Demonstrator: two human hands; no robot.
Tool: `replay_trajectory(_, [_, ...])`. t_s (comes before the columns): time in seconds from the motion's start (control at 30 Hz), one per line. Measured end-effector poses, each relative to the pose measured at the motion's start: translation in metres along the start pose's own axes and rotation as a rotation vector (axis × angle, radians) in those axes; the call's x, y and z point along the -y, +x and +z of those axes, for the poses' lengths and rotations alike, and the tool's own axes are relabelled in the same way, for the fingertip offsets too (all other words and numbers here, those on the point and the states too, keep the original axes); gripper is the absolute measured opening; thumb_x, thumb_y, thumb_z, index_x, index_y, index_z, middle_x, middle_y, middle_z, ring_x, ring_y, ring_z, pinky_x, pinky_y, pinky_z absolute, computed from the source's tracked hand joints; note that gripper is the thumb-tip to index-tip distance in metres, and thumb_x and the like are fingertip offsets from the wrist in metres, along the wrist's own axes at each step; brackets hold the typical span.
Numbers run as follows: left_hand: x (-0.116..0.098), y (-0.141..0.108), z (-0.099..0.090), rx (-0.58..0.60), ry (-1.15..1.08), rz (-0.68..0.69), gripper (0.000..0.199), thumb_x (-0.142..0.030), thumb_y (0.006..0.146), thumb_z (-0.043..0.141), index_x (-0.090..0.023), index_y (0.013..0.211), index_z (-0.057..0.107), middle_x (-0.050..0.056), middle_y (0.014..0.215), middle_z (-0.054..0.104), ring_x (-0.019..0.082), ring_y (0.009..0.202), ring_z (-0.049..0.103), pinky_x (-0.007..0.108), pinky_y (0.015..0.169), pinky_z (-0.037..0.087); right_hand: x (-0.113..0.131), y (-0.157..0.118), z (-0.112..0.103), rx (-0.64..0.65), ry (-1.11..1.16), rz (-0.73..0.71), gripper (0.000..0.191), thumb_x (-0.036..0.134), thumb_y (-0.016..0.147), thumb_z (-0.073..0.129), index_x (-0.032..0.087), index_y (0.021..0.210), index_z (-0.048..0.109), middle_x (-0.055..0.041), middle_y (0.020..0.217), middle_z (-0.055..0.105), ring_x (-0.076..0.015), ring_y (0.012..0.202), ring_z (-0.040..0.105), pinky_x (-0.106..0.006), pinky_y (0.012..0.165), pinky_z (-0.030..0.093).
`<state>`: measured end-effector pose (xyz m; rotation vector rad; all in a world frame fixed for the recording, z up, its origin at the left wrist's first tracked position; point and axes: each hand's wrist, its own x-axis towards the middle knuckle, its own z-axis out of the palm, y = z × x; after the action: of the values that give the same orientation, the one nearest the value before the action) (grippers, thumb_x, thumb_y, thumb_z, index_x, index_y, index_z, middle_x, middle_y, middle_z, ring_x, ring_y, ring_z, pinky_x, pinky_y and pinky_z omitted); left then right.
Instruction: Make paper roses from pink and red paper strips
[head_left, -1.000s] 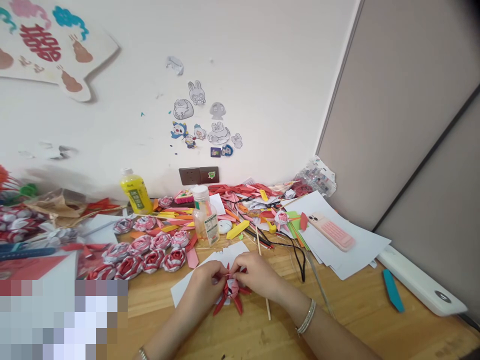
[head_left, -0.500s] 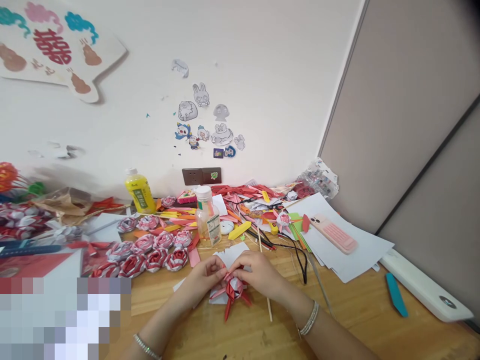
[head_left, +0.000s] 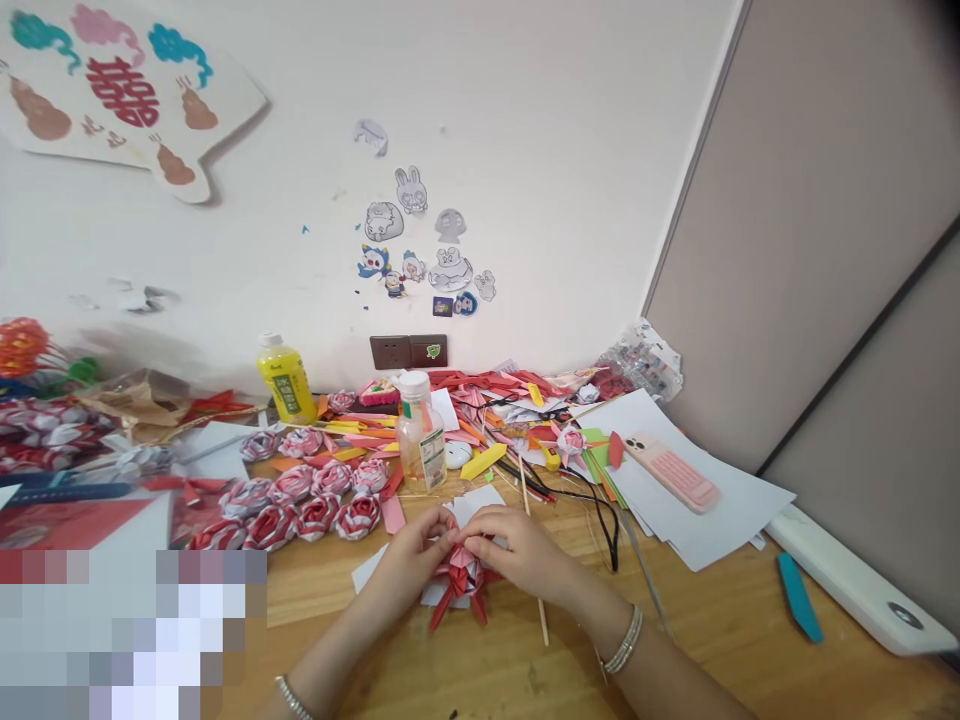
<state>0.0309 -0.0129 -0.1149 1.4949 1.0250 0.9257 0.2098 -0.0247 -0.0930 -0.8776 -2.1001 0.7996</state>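
Observation:
Between my two hands is a folded paper flower [head_left: 463,572], pink and white in the middle with long red points sticking out toward me. My left hand [head_left: 424,548] pinches its far left edge. My right hand [head_left: 511,545] pinches the same far edge from the right, its fingertips meeting the left ones. The exact fold under my fingers is hidden. White paper pieces [head_left: 480,500] lie under and behind the flower on the wooden table [head_left: 420,665]. A thin wooden stick [head_left: 545,625] lies just right of my right hand.
Finished paper roses [head_left: 315,515] sit in rows at left. Behind my hands stand a clear bottle [head_left: 421,440] and a yellow bottle [head_left: 288,382]. Coloured paper strips [head_left: 487,462] are heaped along the wall. A pink phone [head_left: 675,475] rests on white sheets [head_left: 739,490], near a teal cutter-like object [head_left: 799,597].
The flower has turned between my hands, so its red points now spread to both lower sides. Both hands stay pinched at its far edge. The view has shifted slightly.

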Motion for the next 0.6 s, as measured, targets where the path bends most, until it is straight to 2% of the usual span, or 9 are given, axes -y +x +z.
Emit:
replay_trajectory(0.17, [-0.004,-0.001,0.003,-0.057,0.011,-0.043,0.036,-0.052,0.066,0.063,-0.019,0.069,0.051,-0.006,0.055,0.052,0.012,0.051,0.05,0.023,0.049,0.038,-0.001,-0.001,0.008,0.018,-0.09,-0.103,0.029,0.027,0.094,0.043,0.017,0.079,0.067,-0.0034,0.079,0.063,-0.015,0.081,0.056,-0.026,0.077,0.042])
replay_trajectory(0.3, [-0.01,-0.002,0.003,-0.122,0.018,-0.046,0.036,-0.052,0.062,0.065,-0.018,0.066,0.052,-0.006,0.053,0.052,0.012,0.05,0.05,0.023,0.049,0.039,0.001,-0.002,0.004,0.028,-0.113,-0.225,0.027,0.026,0.094,0.042,0.017,0.089,0.067,-0.0055,0.086,0.067,-0.0167,0.086,0.056,-0.029,0.08,0.042])
replay_trajectory(0.37, [-0.012,-0.002,0.002,-0.165,0.013,-0.034,0.037,-0.053,0.062,0.065,-0.019,0.066,0.052,-0.006,0.055,0.052,0.012,0.052,0.051,0.024,0.051,0.041,-0.001,-0.001,0.0,0.005,-0.093,-0.228,0.024,0.027,0.093,0.044,0.019,0.094,0.067,-0.0055,0.092,0.068,-0.0174,0.091,0.057,-0.032,0.085,0.041])
replay_trajectory(0.4, [-0.013,-0.002,0.002,-0.187,0.007,-0.026,0.038,-0.054,0.062,0.065,-0.019,0.067,0.051,-0.006,0.056,0.052,0.012,0.053,0.051,0.024,0.051,0.042,-0.002,0.0,-0.002,-0.05,-0.071,-0.189,0.022,0.027,0.092,0.046,0.02,0.097,0.067,-0.0057,0.097,0.068,-0.0179,0.095,0.057,-0.033,0.089,0.04])
replay_trajectory(0.47, [-0.014,-0.001,0.001,-0.23,-0.008,-0.009,0.04,-0.057,0.063,0.063,-0.02,0.07,0.051,-0.006,0.059,0.052,0.013,0.056,0.053,0.025,0.053,0.044,-0.008,0.002,-0.005,-0.232,0.045,-0.013,0.021,0.029,0.089,0.05,0.021,0.101,0.065,-0.0067,0.104,0.065,-0.0192,0.102,0.056,-0.036,0.093,0.039])
replay_trajectory(0.53, [-0.015,-0.001,0.001,-0.268,-0.021,0.012,0.041,-0.058,0.063,0.063,-0.02,0.072,0.05,-0.005,0.062,0.054,0.014,0.06,0.056,0.026,0.056,0.046,-0.016,0.004,-0.005,-0.373,0.215,0.193,0.024,0.033,0.085,0.054,0.019,0.102,0.062,-0.0079,0.105,0.065,-0.0203,0.1,0.058,-0.036,0.089,0.044])
replay_trajectory(0.6, [-0.016,-0.002,0.003,-0.296,-0.031,0.032,0.041,-0.058,0.064,0.063,-0.02,0.075,0.051,-0.003,0.067,0.057,0.016,0.067,0.059,0.028,0.061,0.048,-0.023,0.007,-0.001,-0.346,0.305,0.27,0.025,0.036,0.081,0.058,0.016,0.094,0.063,-0.0075,0.094,0.067,-0.02,0.088,0.063,-0.033,0.079,0.049])
